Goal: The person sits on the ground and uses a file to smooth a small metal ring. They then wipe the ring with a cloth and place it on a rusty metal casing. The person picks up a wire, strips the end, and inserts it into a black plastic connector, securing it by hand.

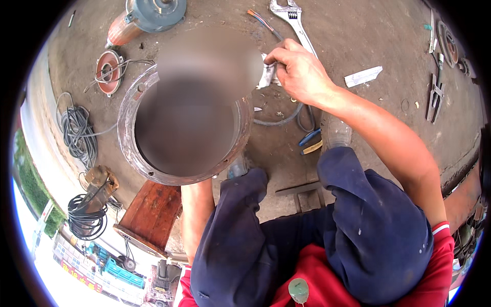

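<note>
Dark blue trousers (376, 225) and a red shirt (319, 268) lie nearest the camera: a person is bent forward, apparently seated low, with knees apart. Next in size comes a round, scuffed metal housing (127, 125), left of centre, its wide mouth facing up just beyond the left knee. The work looks underway: the housing is open, and no cover or bolts show on the visible rim, which has holes through it. Blurring hides the interior and the far edge, so what is finished inside, and what is left, cannot be told.

From the right, a bare arm reaches forward, elbow bent outward, wrist angled inward, bringing the right hand (302, 74) to the housing's far right side. The left forearm (198, 210) runs forward and disappears beneath the housing; that hand is hidden, so whether its fingers grasp anything is unknown.

Beside the left forearm is a red-brown wooden board (152, 212). Farther left, grey cable (82, 135) lies coiled on the floor. Beyond the right hand rests a silver adjustable wrench (299, 28).

Smallest is a crumpled whitish scrap (267, 77) at the right fingertips. Those fingers curl inward, bunched as if pinching; whether they grip the scrap or something behind the blur, I cannot tell.
</note>
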Action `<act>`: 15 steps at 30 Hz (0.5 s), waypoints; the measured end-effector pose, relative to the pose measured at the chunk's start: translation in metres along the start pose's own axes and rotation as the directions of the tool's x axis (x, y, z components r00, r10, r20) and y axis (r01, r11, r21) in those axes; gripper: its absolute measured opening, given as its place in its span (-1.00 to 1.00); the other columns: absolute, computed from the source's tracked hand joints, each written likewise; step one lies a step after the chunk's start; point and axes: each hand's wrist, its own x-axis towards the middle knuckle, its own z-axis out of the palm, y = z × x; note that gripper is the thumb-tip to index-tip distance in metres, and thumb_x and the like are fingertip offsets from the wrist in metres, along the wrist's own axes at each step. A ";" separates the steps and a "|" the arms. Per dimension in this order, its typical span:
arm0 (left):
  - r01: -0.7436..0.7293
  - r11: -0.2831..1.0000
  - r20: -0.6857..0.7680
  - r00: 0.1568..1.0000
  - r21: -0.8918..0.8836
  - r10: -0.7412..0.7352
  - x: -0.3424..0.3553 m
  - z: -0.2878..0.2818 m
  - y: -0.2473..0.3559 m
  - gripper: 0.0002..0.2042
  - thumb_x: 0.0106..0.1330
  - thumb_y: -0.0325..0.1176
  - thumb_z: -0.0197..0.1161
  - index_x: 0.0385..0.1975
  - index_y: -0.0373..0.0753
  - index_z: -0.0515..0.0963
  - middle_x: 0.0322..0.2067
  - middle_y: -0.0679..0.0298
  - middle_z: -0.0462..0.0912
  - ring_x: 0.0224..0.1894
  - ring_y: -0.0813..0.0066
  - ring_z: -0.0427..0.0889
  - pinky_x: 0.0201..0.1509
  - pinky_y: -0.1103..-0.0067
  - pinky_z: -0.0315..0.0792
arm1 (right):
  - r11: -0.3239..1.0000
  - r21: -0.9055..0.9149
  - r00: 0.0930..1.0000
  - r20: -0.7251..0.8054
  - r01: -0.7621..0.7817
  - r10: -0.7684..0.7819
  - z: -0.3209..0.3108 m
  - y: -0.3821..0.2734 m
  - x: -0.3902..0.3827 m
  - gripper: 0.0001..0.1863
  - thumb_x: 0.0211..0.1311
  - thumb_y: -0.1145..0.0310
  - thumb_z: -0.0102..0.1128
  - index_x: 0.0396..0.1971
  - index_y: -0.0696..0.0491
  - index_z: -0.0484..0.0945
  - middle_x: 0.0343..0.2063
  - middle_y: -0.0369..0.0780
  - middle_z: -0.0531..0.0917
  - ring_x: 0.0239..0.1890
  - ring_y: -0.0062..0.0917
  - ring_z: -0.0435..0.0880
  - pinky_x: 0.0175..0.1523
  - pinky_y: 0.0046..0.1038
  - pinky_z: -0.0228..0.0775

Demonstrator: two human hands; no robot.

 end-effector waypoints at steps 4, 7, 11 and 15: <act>0.048 0.998 0.049 0.998 -0.049 -0.046 0.007 -0.002 -0.012 -0.60 0.48 -0.16 -0.10 0.18 -0.23 0.39 0.15 0.06 0.45 0.13 0.18 0.51 0.22 0.20 0.42 | 0.875 0.478 0.983 0.185 -0.081 -0.010 -0.003 -0.031 -0.004 -0.63 0.19 0.33 0.18 -0.02 0.12 0.57 0.02 -0.11 0.56 0.02 -0.32 0.55 0.14 -0.32 0.38; 0.175 0.982 0.176 0.971 -0.070 -0.160 0.040 0.009 -0.029 -0.59 0.49 -0.17 -0.10 0.20 -0.23 0.38 0.17 0.05 0.44 0.15 0.17 0.50 0.23 0.19 0.41 | 0.382 0.799 0.859 0.512 -0.463 -0.030 -0.028 -0.049 -0.007 -0.35 0.16 0.15 0.35 0.17 0.21 0.41 0.06 -0.15 0.57 0.12 -0.48 0.49 0.22 -0.38 0.33; 0.232 0.968 0.338 0.922 -0.092 -0.189 0.056 0.017 -0.036 -0.58 0.49 -0.18 -0.10 0.24 -0.23 0.36 0.21 0.05 0.42 0.17 0.17 0.49 0.26 0.18 0.40 | 0.554 0.613 0.799 0.576 -0.564 0.176 -0.029 -0.059 -0.015 -0.33 0.04 0.31 0.47 0.13 0.27 0.40 -0.07 -0.14 0.64 -0.05 -0.48 0.60 0.11 -0.40 0.44; 0.291 0.953 0.313 0.916 -0.087 -0.251 0.063 0.022 -0.034 -0.59 0.46 -0.16 -0.05 0.18 -0.26 0.42 0.11 0.07 0.50 0.08 0.20 0.54 0.18 0.21 0.44 | 0.453 0.656 0.796 0.522 -0.604 0.306 -0.018 -0.037 -0.037 -0.44 0.05 0.39 0.42 0.06 0.24 0.47 -0.10 -0.15 0.65 -0.05 -0.44 0.61 0.11 -0.35 0.45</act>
